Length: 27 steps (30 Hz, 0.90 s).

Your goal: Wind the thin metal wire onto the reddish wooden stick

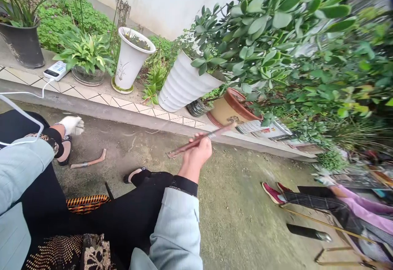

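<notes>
My right hand (198, 152) is closed around a reddish-brown wooden stick (221, 130), held slanting over the ground, with a greyish band wrapped near its upper end. My left hand (73, 125), in a white glove, hangs by my left knee; its fingers are blurred, and nothing plainly shows in them. On the ground below it lies a short bent wooden piece (89, 161) with a similar greyish wrapping. Between my legs there is an orange-and-black woven item (87, 203), partly hidden by my trousers.
A tiled ledge (129, 105) with potted plants runs across ahead, including a white ribbed pot (186, 82) and a brown-rimmed pot (225, 110). A white device (55, 71) with a cable sits on it. At right, another person (344, 204) sits near a dark cylindrical object (307, 232).
</notes>
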Each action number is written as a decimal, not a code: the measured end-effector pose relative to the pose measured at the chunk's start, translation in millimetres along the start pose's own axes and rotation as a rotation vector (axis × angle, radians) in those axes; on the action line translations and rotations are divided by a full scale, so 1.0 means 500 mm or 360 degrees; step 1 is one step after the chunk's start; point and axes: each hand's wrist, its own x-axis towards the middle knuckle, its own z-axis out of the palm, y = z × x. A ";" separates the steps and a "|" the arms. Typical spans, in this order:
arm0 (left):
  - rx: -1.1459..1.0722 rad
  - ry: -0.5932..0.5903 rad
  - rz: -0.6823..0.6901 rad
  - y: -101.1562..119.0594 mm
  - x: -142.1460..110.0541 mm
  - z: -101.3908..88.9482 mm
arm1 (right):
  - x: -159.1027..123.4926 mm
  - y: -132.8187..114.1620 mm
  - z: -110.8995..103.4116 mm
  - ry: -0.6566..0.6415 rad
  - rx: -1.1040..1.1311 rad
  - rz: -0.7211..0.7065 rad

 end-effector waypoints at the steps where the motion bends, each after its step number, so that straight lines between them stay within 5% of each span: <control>1: 0.0114 -0.0088 -0.0102 0.004 0.001 0.011 | -0.003 -0.005 0.019 -0.0178 -0.0017 0.0053; 5: 0.1191 -0.0469 -0.0519 0.058 -0.009 0.065 | -0.035 -0.002 0.115 -0.0457 0.0037 0.0181; 8: 0.1628 -0.0494 -0.0222 0.121 -0.035 0.118 | -0.063 0.010 0.175 -0.0513 0.0139 0.0301; 12: 0.1338 -0.0632 0.0497 0.165 -0.063 0.190 | -0.093 0.010 0.232 -0.0648 0.0279 0.0456; 14: 0.1215 -0.0681 0.0644 0.159 -0.060 0.215 | -0.101 0.008 0.254 -0.0724 0.0296 0.0500; 19: 0.0474 -0.1188 0.0290 0.123 -0.021 0.246 | -0.098 0.033 0.288 -0.0775 0.0361 0.0671; 27: 0.0152 -0.1429 -0.0048 0.132 0.005 0.260 | -0.058 0.094 0.264 -0.0720 0.0516 0.0894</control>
